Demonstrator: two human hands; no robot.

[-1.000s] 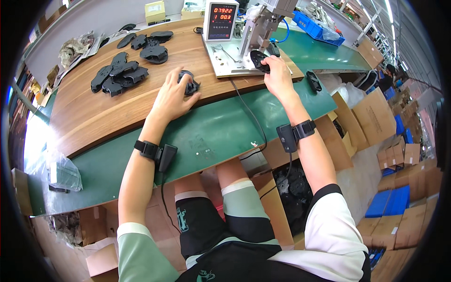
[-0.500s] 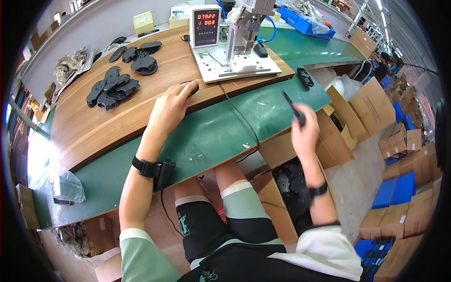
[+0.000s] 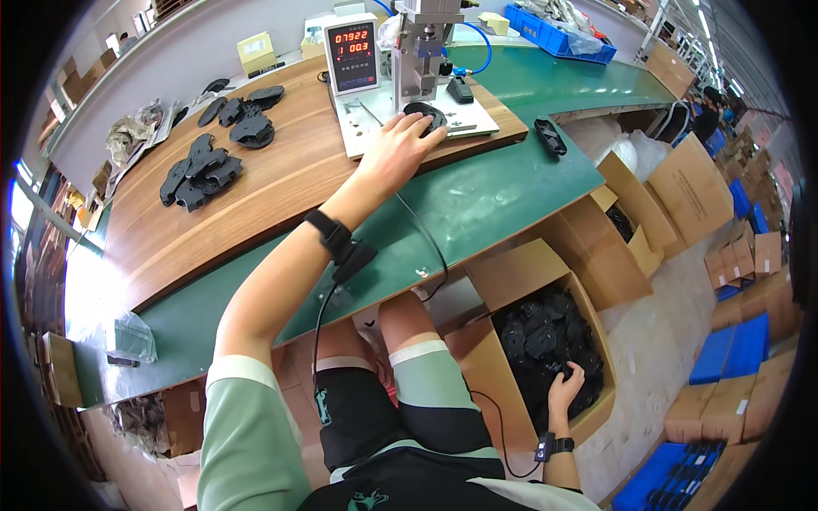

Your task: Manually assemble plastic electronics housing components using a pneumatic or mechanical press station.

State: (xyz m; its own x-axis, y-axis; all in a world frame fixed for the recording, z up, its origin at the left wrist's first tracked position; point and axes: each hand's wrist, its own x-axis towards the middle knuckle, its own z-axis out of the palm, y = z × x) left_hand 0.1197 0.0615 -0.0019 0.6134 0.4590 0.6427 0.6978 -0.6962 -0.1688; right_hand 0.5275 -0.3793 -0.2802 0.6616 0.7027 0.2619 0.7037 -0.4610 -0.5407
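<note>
The black part [image 3: 433,113] is set on the press base [image 3: 353,133], touched by the left hand [image 3: 394,156], likely for steadying. The right hand [image 3: 564,390] is lowered among black pieces [image 3: 541,341] in the near-right carton [image 3: 517,274]; neither grip's closure can be told.

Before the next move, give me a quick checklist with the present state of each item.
1. Black part at the metal press: ok, it is on the white base plate.
2. Left grip clear of the press: not ok, its fingers are at the part.
3. Part fully seated: cannot tell, the fingers partly cover it.
4. Right grip empty: cannot tell, it is down in the open carton among dark pieces.
5. Display powered: ok, red digits are lit.
</note>
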